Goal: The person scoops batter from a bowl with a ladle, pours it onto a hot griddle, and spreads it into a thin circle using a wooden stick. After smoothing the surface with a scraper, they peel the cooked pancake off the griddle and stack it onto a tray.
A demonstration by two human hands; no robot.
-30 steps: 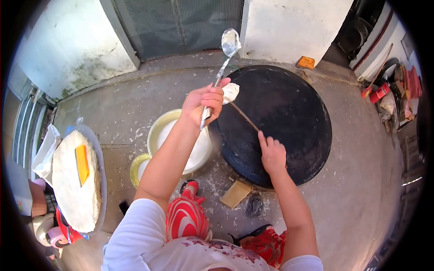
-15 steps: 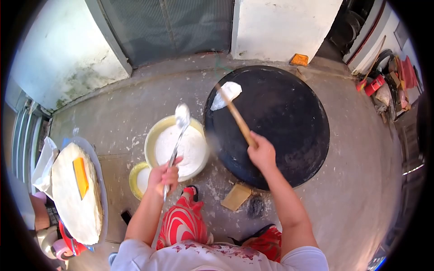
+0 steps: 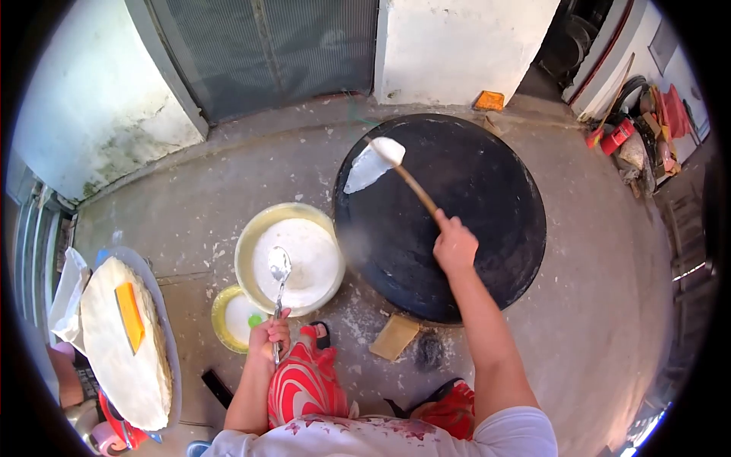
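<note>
My left hand [image 3: 272, 335] is closed around the handle of a large metal spoon [image 3: 279, 265], whose bowl hangs over a pale yellow basin [image 3: 243, 255] of white batter [image 3: 306, 255]. In my right hand [image 3: 457, 245] is a wooden stick [image 3: 417, 192], fingers wrapped round its near end. The stick's far end lies across a patch of white batter [image 3: 367, 170] at the upper left of a big round black griddle [image 3: 472, 228]. Whether the stick's tip presses into the batter cannot be made out.
Left of me, a stack of thin white sheets [image 3: 114, 365] bears a yellow-orange scraper [image 3: 130, 316]. A small yellow bowl [image 3: 221, 324] stands beside the basin. On the floor near my feet lie a tan block [image 3: 394, 337] and a dark scrubber [image 3: 431, 350].
My left hand and the spoon have come down and closer to my body. The stick has swung slightly with my right hand, and the batter patch reaches a little further toward the griddle's left edge.
</note>
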